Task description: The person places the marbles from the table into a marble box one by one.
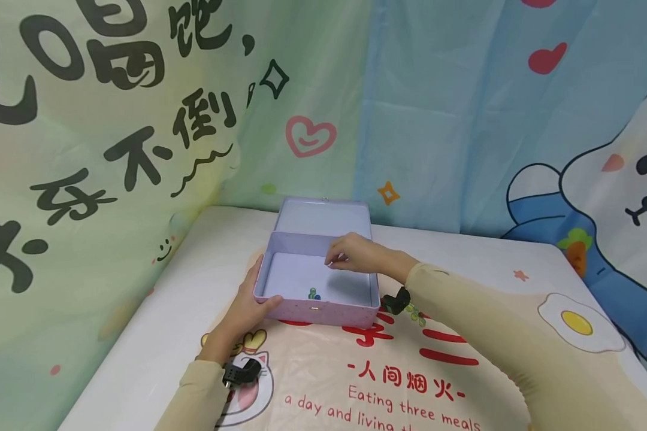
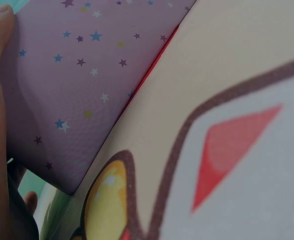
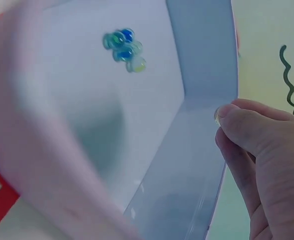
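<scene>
A purple tin box [image 1: 318, 312] with printed stars stands on the table, its lid [image 1: 323, 216] tipped back. My left hand [image 1: 248, 302] grips the box's left side near the front corner, thumb on the front rim. In the left wrist view the starry box wall [image 2: 87, 75] lies beside that hand. Above the box's interior, toward its right side, hovers my right hand [image 1: 358, 254], fingertips pinched together. A small, clear, shiny bit [image 3: 217, 117] shows at those fingertips; its kind is hard to make out. Several blue and green glass marbles [image 3: 124, 47] sit clustered on the box floor near the front.
Under the box lies a printed mat [image 1: 313, 371] with red lettering and a cartoon cat. The white table [image 1: 156, 335] extends to both sides. A printed cloth backdrop [image 1: 431, 120] hangs behind and at the left. Each wrist wears a black camera [image 1: 396, 301].
</scene>
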Demonstrator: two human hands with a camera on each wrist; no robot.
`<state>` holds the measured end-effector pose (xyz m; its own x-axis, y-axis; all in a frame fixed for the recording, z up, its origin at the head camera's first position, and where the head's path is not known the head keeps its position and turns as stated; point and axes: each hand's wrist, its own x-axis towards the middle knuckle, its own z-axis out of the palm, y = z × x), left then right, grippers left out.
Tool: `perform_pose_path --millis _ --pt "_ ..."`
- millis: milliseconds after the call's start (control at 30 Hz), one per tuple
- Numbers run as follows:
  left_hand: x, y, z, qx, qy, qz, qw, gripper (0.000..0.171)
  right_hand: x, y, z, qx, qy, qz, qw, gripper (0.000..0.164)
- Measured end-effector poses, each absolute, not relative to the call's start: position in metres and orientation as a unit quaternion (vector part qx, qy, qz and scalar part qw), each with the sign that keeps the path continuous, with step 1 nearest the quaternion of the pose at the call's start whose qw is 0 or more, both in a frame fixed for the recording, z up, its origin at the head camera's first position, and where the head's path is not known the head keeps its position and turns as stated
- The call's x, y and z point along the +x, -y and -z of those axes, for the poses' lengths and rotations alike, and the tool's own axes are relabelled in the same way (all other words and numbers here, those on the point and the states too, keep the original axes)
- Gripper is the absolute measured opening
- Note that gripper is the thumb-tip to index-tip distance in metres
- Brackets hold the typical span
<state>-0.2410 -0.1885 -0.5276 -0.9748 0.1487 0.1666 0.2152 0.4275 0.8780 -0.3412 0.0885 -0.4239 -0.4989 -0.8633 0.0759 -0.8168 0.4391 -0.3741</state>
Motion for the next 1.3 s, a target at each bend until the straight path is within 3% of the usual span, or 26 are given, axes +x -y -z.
perform_pose_path --millis 733,1300 --pt "-0.240 0.189 0.527 -0.115 0.840 0.528 0.033 0.100 -0.376 -0.084 0.443 -0.433 -0.861 0.265 0.013 0.014" --pt "-0.241 0.188 0.528 -0.113 0.843 0.525 0.037 0.099 -0.373 -0.070 0.475 -0.414 -0.875 0.246 0.041 0.011"
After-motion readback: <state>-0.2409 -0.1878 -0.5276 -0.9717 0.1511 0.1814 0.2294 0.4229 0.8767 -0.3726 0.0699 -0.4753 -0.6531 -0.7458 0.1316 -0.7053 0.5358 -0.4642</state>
